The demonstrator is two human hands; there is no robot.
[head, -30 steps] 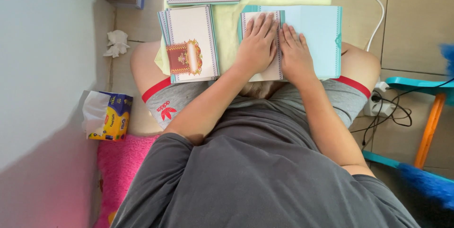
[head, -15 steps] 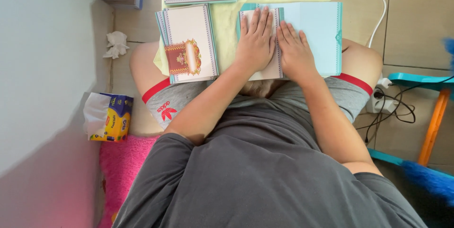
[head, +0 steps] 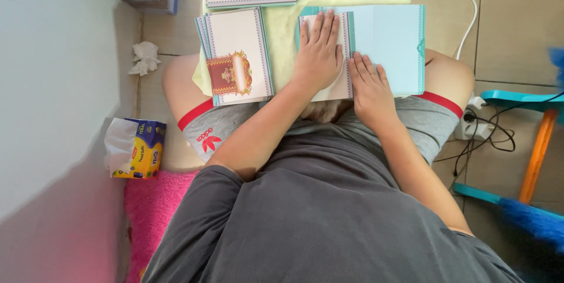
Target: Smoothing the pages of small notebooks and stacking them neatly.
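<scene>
I have my left hand (head: 320,48) flat on the card's (head: 385,45) folded flap, fingers spread, and my right hand (head: 370,86) flat just beside it, pressing the crease. Next I judge calls for firm, even pressure along the fold.

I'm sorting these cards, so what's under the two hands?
The left hand lies flat on a cream card panel; the right hand rests at the light blue panel. Any print beneath the palms is covered.

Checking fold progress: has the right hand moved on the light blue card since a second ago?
Yes. The right hand has slid back toward the body along the light blue card, while the left hand stays pressed flat.
</scene>
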